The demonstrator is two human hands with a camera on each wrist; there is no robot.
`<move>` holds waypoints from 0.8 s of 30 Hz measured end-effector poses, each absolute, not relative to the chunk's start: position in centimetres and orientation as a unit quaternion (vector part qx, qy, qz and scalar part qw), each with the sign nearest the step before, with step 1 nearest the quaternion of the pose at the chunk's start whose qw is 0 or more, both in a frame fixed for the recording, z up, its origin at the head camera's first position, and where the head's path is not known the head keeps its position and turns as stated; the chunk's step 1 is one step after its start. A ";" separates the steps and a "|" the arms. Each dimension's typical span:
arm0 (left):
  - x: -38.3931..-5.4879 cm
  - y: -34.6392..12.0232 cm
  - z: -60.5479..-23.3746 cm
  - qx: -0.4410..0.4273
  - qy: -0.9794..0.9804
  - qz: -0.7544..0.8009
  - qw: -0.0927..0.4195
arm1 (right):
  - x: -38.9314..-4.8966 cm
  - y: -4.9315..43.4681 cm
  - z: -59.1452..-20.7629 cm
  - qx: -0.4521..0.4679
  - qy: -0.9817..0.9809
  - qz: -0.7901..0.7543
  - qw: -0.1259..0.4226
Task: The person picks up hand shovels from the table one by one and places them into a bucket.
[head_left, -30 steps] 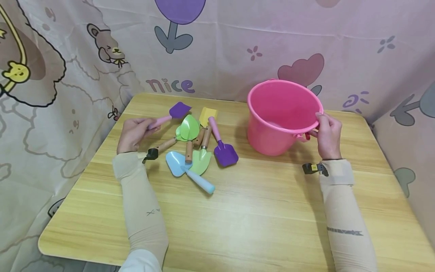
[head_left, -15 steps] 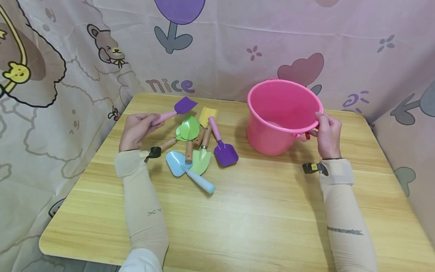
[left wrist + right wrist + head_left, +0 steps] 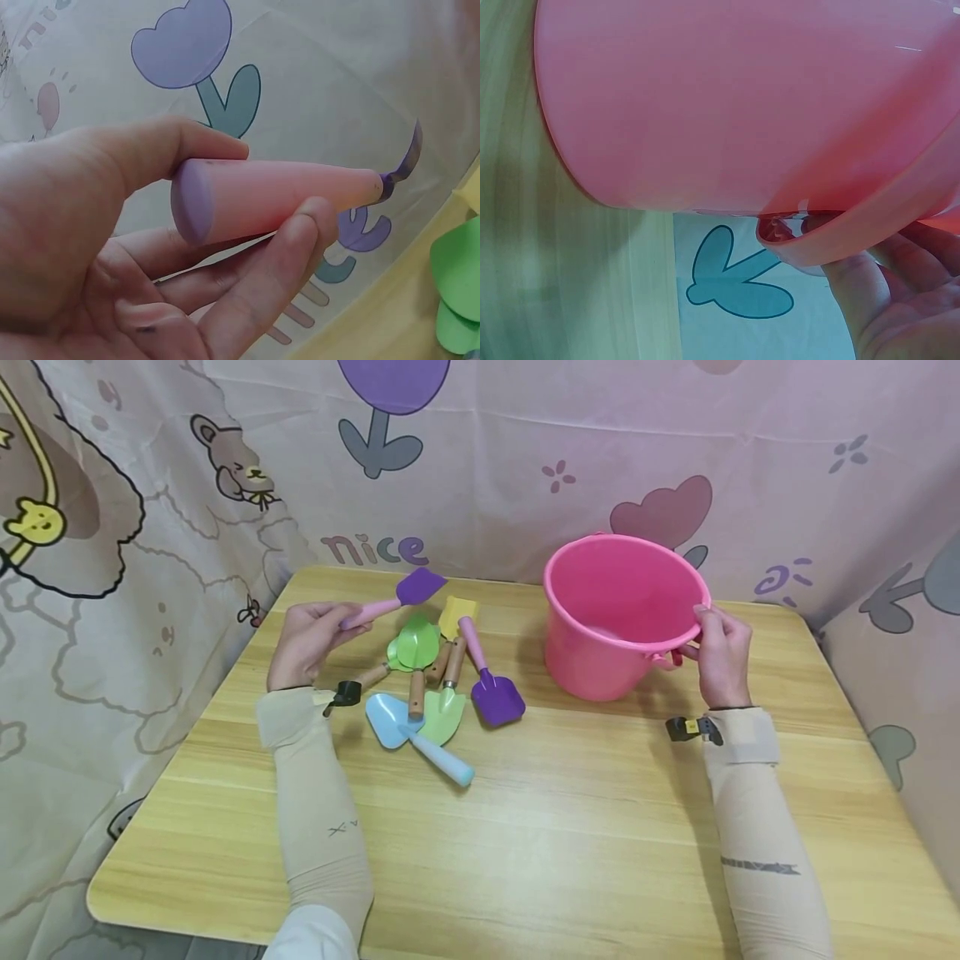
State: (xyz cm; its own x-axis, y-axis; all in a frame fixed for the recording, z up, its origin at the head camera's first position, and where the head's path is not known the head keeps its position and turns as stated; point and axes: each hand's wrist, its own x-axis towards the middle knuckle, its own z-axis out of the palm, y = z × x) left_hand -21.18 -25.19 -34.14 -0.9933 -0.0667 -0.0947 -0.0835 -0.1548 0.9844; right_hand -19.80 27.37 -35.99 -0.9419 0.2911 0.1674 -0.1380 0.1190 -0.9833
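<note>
My left hand point(image 3: 311, 639) pinches the pink handle of a toy shovel point(image 3: 277, 196) between thumb and fingers. Its purple blade points right and sits above the table at the back left. In the left wrist view the handle's purple end faces the camera. My right hand point(image 3: 723, 656) grips the rim of a pink bucket point(image 3: 600, 672), thumb over the edge at the right side. The bucket stands upright on the table. In the right wrist view its wall fills most of the picture, with the pink bucket handle point(image 3: 870, 221) passing by my fingers.
Between the hands lies a pile of small garden tools on the wooden table point(image 3: 570, 843): a blue trowel point(image 3: 442, 760), green trowels point(image 3: 417, 643), a yellow shovel point(image 3: 457, 614) and another purple shovel point(image 3: 498, 700). A printed curtain point(image 3: 495, 493) hangs behind the table.
My left hand has moved up and to the right, carrying the purple shovel away from the table's left side. The right hand and the bucket have stayed in place.
</note>
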 end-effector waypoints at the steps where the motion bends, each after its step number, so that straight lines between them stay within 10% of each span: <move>1: -21.2 -25.1 -34.1 -0.056 0.650 0.757 0.007 | -19.8 27.4 -36.0 -0.053 -0.731 0.660 0.162; 24: -20.3 -21.6 -31.0 0.025 0.639 0.769 0.006 | -20.0 27.5 -36.2 -0.050 -0.728 0.663 0.166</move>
